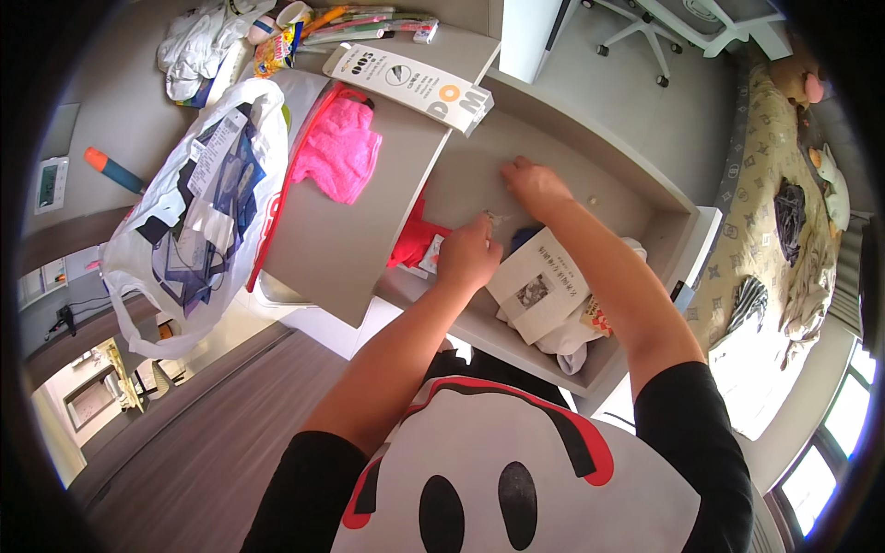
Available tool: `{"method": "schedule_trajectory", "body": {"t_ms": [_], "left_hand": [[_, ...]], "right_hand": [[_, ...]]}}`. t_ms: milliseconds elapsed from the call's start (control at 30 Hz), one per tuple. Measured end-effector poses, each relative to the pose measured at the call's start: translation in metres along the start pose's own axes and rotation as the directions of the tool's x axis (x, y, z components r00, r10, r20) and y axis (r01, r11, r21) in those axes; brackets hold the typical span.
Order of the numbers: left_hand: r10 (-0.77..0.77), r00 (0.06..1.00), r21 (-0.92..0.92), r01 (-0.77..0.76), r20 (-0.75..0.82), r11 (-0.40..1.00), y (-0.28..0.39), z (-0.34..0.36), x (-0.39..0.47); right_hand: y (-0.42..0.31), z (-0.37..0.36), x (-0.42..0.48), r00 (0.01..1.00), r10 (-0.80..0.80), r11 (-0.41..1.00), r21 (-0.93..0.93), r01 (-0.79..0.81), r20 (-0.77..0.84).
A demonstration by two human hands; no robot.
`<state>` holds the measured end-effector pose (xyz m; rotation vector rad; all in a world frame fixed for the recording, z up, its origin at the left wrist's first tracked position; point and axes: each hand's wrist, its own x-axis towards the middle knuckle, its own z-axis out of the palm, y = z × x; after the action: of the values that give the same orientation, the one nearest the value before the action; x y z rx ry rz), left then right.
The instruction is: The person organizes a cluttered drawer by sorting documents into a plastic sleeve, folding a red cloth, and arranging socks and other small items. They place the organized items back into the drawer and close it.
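A drawer (553, 148) stands pulled out before me, and both hands reach into it. My left hand (471, 252) pinches a small crumpled translucent scrap (499, 218) at its fingertips. Beside that hand, at the drawer's left end, lies red cloth (420, 233) with a printed card on it. My right hand (536, 188) is curled downward, fingertips at the bare drawer bottom; whether something is under them is hidden. A printed paper booklet (539, 285) lies below the right forearm, on top of pale cloth (568, 337).
A white printed box (408, 86) juts past the desk edge over the drawer. On the desk are a pink cloth (340, 148), a white plastic bag (259, 131) of packets, and pens (359, 27). An office chair (646, 38) and a bed (753, 207) stand beyond.
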<state>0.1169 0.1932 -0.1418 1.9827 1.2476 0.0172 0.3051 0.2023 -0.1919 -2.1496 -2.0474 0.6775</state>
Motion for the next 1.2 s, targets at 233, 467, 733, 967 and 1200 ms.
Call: {"method": "schedule_trajectory", "body": {"t_ms": [233, 467, 733, 967, 1200], "left_hand": [[0.06, 0.996, 0.163, -0.071, 0.071, 0.984, 0.005, 0.029, 0.03], [0.07, 0.996, 0.202, -0.08, 0.058, 0.976, 0.009, 0.037, 0.037], [-0.07, 0.996, -0.412, 0.084, 0.049, 0.908, 0.035, -0.058, -0.049], [-0.244, 0.967, -0.972, -0.121, -0.069, -0.204, 0.021, -0.217, -0.098], [-0.47, 0.818, -0.723, -0.541, -0.332, -0.43, -0.04, -0.319, -0.084]], "right_hand": [[0.005, -0.001, -0.013, 0.998, -0.014, 1.0, 0.017, 0.015, -0.061], [0.007, 0.0, -0.018, 0.982, -0.179, 0.966, -0.199, 0.163, -0.066], [0.007, 0.006, -0.003, 0.994, -0.095, 0.975, -0.198, 0.103, 0.051], [0.012, -0.012, -0.034, 0.953, 0.201, 0.903, 0.42, -0.092, -0.224], [0.019, -0.044, -0.039, 0.842, 0.537, 0.623, 0.698, -0.354, -0.053]]}}
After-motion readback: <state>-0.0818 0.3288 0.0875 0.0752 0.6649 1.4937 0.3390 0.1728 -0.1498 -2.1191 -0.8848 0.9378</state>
